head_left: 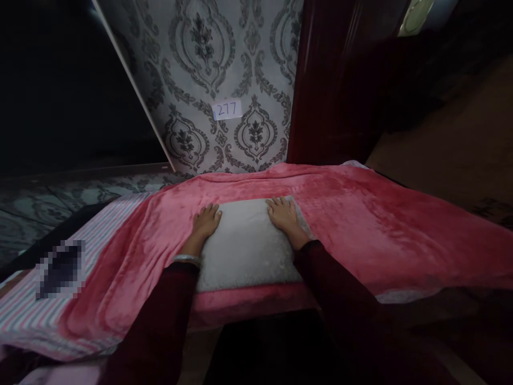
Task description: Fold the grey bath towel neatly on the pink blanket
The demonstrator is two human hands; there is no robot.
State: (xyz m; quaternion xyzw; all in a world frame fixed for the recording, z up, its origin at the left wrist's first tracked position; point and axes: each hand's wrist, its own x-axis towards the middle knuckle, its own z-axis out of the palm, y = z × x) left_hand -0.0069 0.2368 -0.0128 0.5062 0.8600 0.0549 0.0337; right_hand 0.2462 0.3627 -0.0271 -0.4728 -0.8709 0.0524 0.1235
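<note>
A pale grey, soft-looking rectangular cloth (244, 246) lies flat on a pink plush blanket (344, 214). My left hand (207, 220) rests on the cloth's far left edge, fingers spread and pointing away from me. On the far right corner my right hand (282, 215) lies palm down with its fingers stretched out. Neither hand grips anything. A silvery bangle (187, 259) circles my left wrist. Whether the cloth is a single layer or folded, I cannot tell.
Striped fabric (116, 219) shows left of the blanket, with a pixelated dark item (61, 270) on it. Behind stands a patterned wall (224, 64) with a paper label (227, 109) reading 277. A dark screen (72, 91) is at left, a dark red door (336, 80) at right.
</note>
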